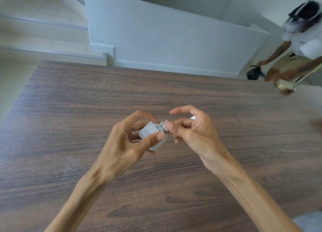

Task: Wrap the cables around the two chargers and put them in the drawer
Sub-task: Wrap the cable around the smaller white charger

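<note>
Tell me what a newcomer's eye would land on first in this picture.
First, the two hands at the centre, above the wooden table: the left hand holds a white charger wound tight with its cable, and the right hand pinches the cable end at its top. Next, a second person at the far right, bent over a black bag.

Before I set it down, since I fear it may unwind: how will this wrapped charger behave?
The charger is bound in tight, even coils, so it should handle as one firm block, not floppy. The cable end is only pinched by the right hand, so it may spring loose if released untucked. Its blocky shape, held by the left hand, probably won't roll on the table.
</note>
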